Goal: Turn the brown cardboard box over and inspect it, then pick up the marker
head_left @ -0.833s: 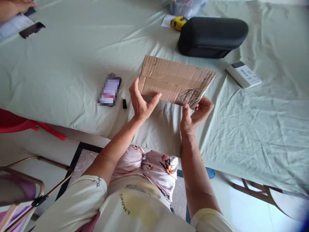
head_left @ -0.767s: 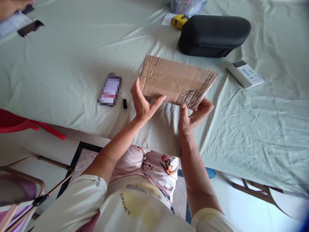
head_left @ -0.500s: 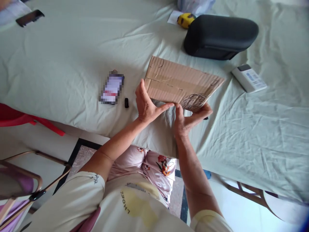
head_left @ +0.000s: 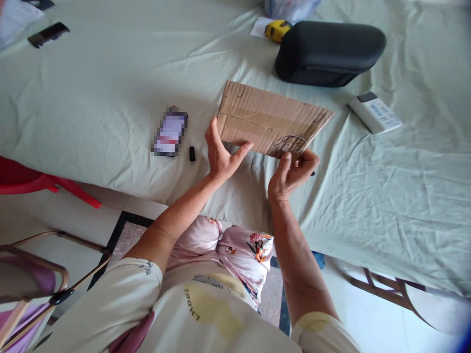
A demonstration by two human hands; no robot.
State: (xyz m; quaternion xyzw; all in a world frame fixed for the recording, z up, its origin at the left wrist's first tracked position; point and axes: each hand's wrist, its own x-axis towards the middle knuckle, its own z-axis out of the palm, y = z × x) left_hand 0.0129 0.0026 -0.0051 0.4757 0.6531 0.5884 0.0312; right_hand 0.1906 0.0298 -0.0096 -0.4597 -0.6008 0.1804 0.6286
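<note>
A piece of corrugated cardboard (head_left: 272, 115) is held tilted above the cloth-covered table, its near edge toward me. Dark curved marks show at its far corners, and a scribbled round patch lies by its near right corner. My left hand (head_left: 222, 156) grips the left side, thumb along the near edge and the other fingers partly behind. At the near right corner my right hand (head_left: 292, 171) pinches the cardboard, thumb on the edge and fingers curled. Left of the cardboard lie a phone (head_left: 170, 132) with a blurred screen and a small black cap-like piece (head_left: 192, 153).
A black hard case (head_left: 329, 51) stands behind the cardboard, with a yellow tape measure (head_left: 276, 30) beside it. Rightward lies a white box (head_left: 375, 113). A dark flat object (head_left: 48, 34) rests at the far left. A red chair (head_left: 37, 177) stands by the table's near edge.
My right thumb has shifted right along the near edge, away from my left thumb, and my right fingers have curled more. The cardboard stays in both hands; the view has shifted slightly.
</note>
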